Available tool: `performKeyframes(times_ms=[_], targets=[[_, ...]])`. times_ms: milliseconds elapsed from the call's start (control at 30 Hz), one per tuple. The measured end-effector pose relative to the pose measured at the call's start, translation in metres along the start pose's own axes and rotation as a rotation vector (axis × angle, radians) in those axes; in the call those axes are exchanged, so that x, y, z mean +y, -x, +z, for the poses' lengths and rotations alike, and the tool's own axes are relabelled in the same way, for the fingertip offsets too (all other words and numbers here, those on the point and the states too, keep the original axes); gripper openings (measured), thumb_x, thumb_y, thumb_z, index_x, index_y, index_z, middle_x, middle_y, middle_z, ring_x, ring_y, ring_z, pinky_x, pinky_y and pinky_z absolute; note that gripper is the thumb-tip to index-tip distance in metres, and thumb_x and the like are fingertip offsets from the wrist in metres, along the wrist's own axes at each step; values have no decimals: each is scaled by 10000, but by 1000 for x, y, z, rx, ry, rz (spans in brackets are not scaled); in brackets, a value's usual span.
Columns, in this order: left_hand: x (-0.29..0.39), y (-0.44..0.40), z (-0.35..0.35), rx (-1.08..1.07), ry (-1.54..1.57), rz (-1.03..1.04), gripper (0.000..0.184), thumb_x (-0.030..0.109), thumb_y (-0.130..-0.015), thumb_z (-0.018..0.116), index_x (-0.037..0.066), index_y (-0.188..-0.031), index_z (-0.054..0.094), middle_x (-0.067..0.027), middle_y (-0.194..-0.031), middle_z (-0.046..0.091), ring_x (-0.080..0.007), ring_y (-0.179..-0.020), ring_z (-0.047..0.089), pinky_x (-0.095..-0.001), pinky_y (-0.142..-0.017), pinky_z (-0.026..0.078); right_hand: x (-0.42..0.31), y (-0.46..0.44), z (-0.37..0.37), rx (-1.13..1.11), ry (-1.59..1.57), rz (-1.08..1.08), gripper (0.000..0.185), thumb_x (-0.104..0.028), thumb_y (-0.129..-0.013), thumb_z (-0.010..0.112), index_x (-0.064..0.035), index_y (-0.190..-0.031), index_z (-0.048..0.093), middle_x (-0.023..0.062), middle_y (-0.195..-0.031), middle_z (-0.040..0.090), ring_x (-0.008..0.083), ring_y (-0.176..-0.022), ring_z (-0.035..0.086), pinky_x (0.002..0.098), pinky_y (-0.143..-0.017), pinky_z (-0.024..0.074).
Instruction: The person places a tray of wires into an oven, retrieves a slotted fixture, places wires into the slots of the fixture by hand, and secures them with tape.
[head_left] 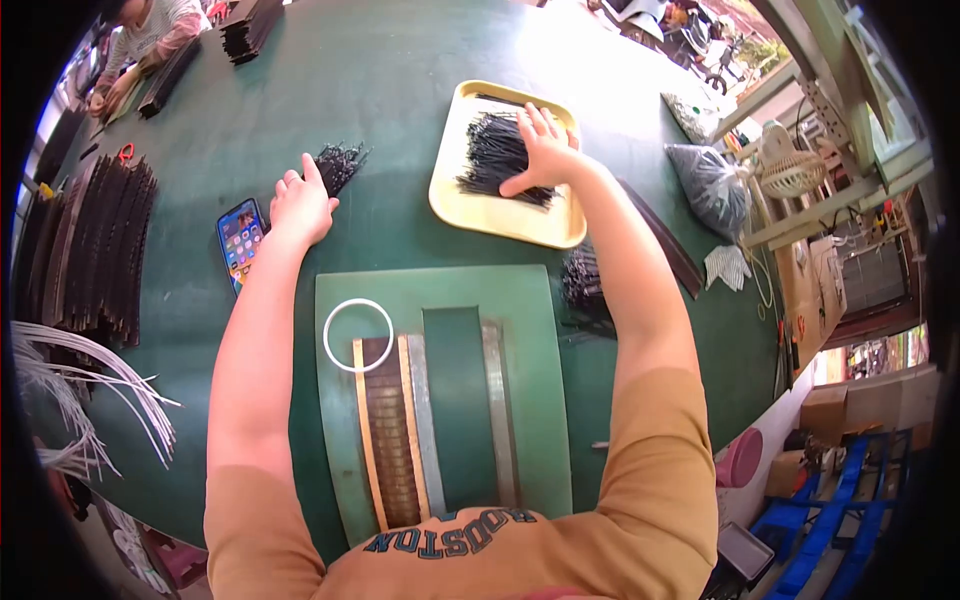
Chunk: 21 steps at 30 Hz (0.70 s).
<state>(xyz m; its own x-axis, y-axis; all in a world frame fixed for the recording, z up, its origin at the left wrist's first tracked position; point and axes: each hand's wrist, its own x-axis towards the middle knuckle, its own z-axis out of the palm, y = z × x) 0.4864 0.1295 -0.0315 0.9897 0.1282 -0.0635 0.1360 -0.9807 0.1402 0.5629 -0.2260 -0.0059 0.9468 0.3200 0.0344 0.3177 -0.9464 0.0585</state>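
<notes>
My left hand (302,208) is at a small bundle of thin black pieces (340,168) on the green table, its fingers partly bent; whether it grips any is hidden. Just beside that wrist lies a phone (240,240) with its screen lit. Over the yellow tray (448,205), my right hand (545,152) rests with fingers spread on the right side of a pile of thin black strips (492,155). Nearer my body is a green board (535,380) with a ribbed brown strip (392,440) between wooden edges, and a white ring (327,335) on its upper left.
Stacked dark strips (105,250) and white tubes (130,385) are at the left. Another black bundle (585,280) lies under my right forearm. A plastic bag (712,185) and a small fan (790,172) stand right. At the upper left, another person's hand (98,103) works.
</notes>
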Motion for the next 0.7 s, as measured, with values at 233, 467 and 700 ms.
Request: performKeyframes(times_ms=[233,467,700], targets=[[-2,-3,3,-27,-34,19,830,266,-884,631,-41,-1468,126,-283,-1306,421,-410,-1186,451,-464,-989,409,10,-101,8,-133,-277,256,843,-689,-844,423,-100,-1443,357,70,-1520,278,261,-1415,236,530,-1114,156],[0,-5,-3,-60,-84,32,814,288,-904,595,-45,-1469,114,-264,-1307,410,-387,-1186,441,-461,-991,397,3,-88,-2,-178,-240,268,891,-735,-832,391,-61,-1415,383,98,-1486,323,263,-1399,265,499,-1121,175],[3,-5,-8,-109,-69,6,826,307,-908,585,-28,-1479,90,-256,-1351,380,-381,-1231,408,-455,-1023,368,-1,-17,-5,-330,-61,48,964,-778,-804,403,-44,-1426,346,116,-1497,297,288,-1399,257,521,-1116,191]])
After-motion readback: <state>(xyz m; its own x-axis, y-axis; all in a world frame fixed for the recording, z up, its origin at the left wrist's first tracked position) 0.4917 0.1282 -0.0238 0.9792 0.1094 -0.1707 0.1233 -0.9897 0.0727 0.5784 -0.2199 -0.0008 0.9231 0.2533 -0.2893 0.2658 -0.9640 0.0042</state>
